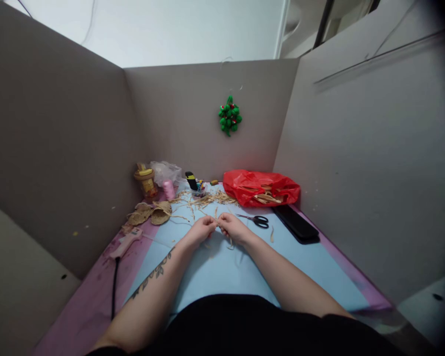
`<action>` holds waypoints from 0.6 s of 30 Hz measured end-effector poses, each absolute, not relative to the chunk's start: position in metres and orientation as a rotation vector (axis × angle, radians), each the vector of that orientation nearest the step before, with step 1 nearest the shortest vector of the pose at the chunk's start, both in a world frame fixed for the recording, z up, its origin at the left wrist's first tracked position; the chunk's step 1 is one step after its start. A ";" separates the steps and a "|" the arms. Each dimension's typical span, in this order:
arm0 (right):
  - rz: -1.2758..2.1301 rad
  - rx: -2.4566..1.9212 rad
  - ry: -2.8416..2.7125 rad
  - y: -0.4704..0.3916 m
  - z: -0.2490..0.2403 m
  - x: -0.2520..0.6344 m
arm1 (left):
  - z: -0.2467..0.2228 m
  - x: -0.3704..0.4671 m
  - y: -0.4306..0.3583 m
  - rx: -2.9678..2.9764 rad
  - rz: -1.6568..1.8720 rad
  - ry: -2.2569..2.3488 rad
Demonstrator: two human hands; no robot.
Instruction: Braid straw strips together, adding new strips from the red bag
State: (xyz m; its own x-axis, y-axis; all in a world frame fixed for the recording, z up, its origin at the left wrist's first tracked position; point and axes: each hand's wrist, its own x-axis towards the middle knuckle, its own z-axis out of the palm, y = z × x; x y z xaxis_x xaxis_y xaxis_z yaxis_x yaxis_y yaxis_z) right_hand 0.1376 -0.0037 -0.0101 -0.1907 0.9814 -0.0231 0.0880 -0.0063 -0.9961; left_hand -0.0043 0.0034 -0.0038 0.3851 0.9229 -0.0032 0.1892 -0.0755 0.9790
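My left hand point(203, 230) and my right hand point(233, 228) meet over the light blue mat, fingers pinched and almost touching. Between them they grip a thin tan straw strand point(216, 212), whose end sticks up above the fingertips. Pale strip ends point(230, 244) hang below my right hand; the part inside the fingers is hidden. Just right of my right hand lie black-handled scissors point(260, 221). Beyond both hands, a loose heap of straw strips point(211, 199) spreads across the mat.
Two woven straw pieces point(160, 212) and a pink glue gun point(128, 242) with a black cord lie left. Behind stand a pink thread spool point(168, 190), lidded jar point(146, 183) and pen cup point(199, 192). A red bag point(259, 187) and black case point(296, 225) sit right. Grey panels point(193, 113) enclose the table.
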 end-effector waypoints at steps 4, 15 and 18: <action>1.403 -1.164 -1.406 -0.007 -0.004 0.140 | -0.004 -0.006 0.005 1.532 0.796 1.048; 1.357 -1.142 -1.377 -0.003 -0.010 0.140 | -0.001 -0.005 0.000 1.532 0.803 1.026; 1.310 -1.168 -1.370 -0.003 -0.013 0.136 | -0.005 -0.003 0.001 1.541 0.819 1.068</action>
